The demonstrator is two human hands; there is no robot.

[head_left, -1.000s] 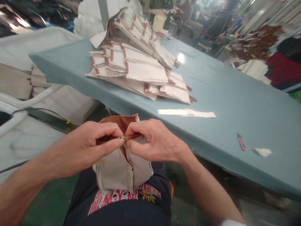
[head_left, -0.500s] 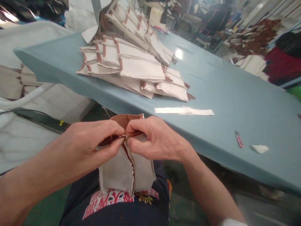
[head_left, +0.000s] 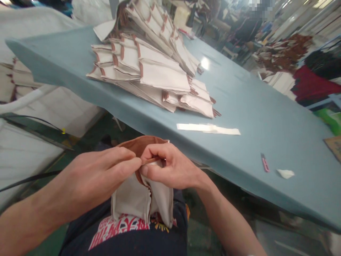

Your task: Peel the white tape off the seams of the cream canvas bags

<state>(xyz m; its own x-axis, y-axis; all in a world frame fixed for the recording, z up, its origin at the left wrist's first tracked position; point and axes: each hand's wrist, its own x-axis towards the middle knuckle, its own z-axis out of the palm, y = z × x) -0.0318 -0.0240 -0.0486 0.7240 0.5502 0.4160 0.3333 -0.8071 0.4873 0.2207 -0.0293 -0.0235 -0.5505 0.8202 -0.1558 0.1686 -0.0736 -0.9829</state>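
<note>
A cream fabric piece with brown lining hangs in front of my dark, red-printed clothing, its brown inner side showing at the top. My left hand pinches its upper edge near the middle seam, fingers pressed together. Right beside it, my right hand holds the same edge between thumb and curled fingers. The fingertips of both hands nearly meet. A brown edged seam runs down the front below them. What lies between the left fingertips is mostly hidden.
The blue-covered table bears a pile of cream pieces with brown edges, white strips, a pink cutter and a white scrap. White-lined containers stand at the left.
The fabric's brown lining shows more at the top. My left fingers have closed flatter over the edge, and both hands sit slightly lower in view. The front seam has bent near the top.
</note>
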